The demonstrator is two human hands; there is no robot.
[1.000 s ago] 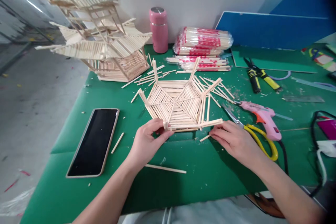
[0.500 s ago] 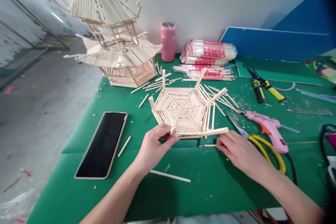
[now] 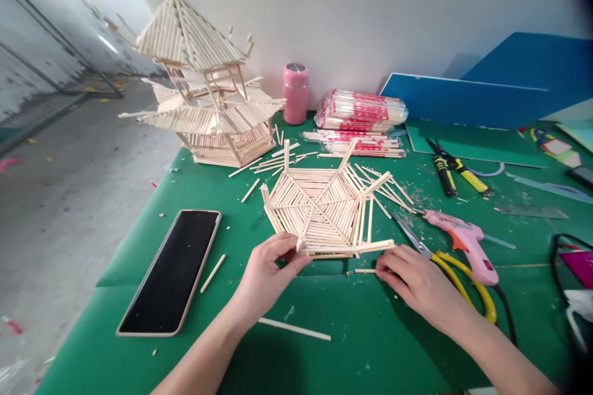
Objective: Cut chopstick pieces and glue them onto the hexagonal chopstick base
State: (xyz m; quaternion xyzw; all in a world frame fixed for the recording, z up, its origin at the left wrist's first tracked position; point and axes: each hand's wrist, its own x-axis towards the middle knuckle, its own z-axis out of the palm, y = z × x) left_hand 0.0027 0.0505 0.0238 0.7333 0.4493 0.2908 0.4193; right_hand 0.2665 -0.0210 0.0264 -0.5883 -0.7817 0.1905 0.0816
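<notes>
A six-sided frame of wooden sticks (image 3: 319, 203) lies on the green table, with short posts standing or leaning out at its corners. My left hand (image 3: 273, 265) pinches its near left corner between thumb and fingers. Just right of the frame's near edge, my right hand (image 3: 412, 278) is closed on one end of a short wooden stick (image 3: 365, 271), whose other end points left, low over the table. A longer loose stick (image 3: 295, 329) lies in front of the frame, between my forearms.
A tiered stick pagoda (image 3: 208, 86) stands at the back left, beside a pink flask (image 3: 295, 94) and bagged sticks (image 3: 359, 112). To the right lie yellow-handled scissors (image 3: 463, 284), a pink glue gun (image 3: 463, 241) and pliers (image 3: 454, 170). A phone (image 3: 171, 271) lies left.
The whole scene sits lower in the picture as the camera has tilted up slightly. Both hands keep their places at the frame and the short stick.
</notes>
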